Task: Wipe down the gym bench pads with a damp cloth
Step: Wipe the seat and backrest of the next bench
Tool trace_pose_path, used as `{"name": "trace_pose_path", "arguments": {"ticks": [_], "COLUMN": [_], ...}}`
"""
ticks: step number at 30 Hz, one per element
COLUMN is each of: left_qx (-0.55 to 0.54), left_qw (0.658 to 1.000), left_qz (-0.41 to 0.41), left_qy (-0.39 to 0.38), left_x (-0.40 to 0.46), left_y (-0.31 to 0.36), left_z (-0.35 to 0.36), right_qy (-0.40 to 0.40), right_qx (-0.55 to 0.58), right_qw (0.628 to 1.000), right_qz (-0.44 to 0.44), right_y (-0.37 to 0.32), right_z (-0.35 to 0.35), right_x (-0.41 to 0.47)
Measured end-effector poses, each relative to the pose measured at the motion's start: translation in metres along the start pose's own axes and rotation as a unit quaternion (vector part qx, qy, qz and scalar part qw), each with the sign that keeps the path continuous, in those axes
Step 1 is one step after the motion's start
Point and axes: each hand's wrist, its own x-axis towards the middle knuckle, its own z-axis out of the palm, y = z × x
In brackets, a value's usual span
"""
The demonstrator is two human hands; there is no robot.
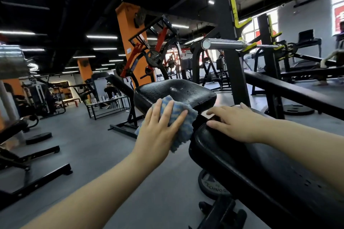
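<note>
A black bench has a seat pad (178,90) ahead, its top glistening with wet streaks, and a long back pad (251,165) running toward me at the lower right. My left hand (160,130) presses a blue and grey cloth (183,126) with straight fingers against the near side of the seat pad, at the gap between the two pads. My right hand (234,122) lies flat on the top end of the back pad, fingers spread and holding nothing.
A chrome barbell (223,43) rests in a black rack with yellow hooks (234,11) above the bench. A weight plate (212,185) lies under the back pad, others on the grey floor (39,136). Another bench frame (28,160) stands at left. People stand far back.
</note>
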Motion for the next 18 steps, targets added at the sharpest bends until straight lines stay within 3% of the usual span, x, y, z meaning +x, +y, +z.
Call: {"name": "trace_pose_path", "arguments": {"ticks": [5,9,18], "left_qx": [0.084,0.149,0.107], "left_qw": [0.987,0.949,0.932], "left_qz": [0.062,0.119,0.135], "left_qy": [-0.123,-0.252,-0.318], "left_x": [0.022,0.056,0.126], "left_y": [-0.001,0.007,0.029], "left_z": [-0.033,-0.044,-0.018], "right_qy": [-0.026,-0.026,-0.031], "right_qx": [0.011,0.012,0.015], "right_qw": [1.0,1.0,0.999], "right_qz": [0.005,0.006,-0.007], "right_y": [0.005,0.004,0.005], "right_z": [0.005,0.008,0.011], "right_x": [0.0,-0.003,-0.007]}}
